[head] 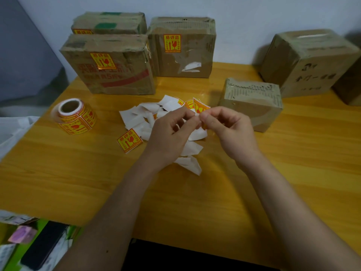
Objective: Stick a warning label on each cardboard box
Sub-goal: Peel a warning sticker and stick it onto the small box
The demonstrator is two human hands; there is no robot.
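Above the wooden surface [195,202], a warning label [201,108] is pinched between both hands, left hand [170,133] and right hand [232,132]. Three labelled boxes [109,65] are stood behind; an unlabelled box [252,102] is set just right.

The wooden table [58,173] has a glossy yellow-orange top with a visible grain, and it stands against a pale wall [254,12]. To the left, beyond the table's edge, a grey panel [23,55] rises at a slant. Something white [11,130] lies just beside the left edge of the table; what it is cannot be made out. Below the table's near left corner lies a green surface [40,224] with several things on it: a dark flat object [44,245] resembling a phone, a small pinkish block [22,234] near it, and some printed papers [7,253], all too blurred to read.
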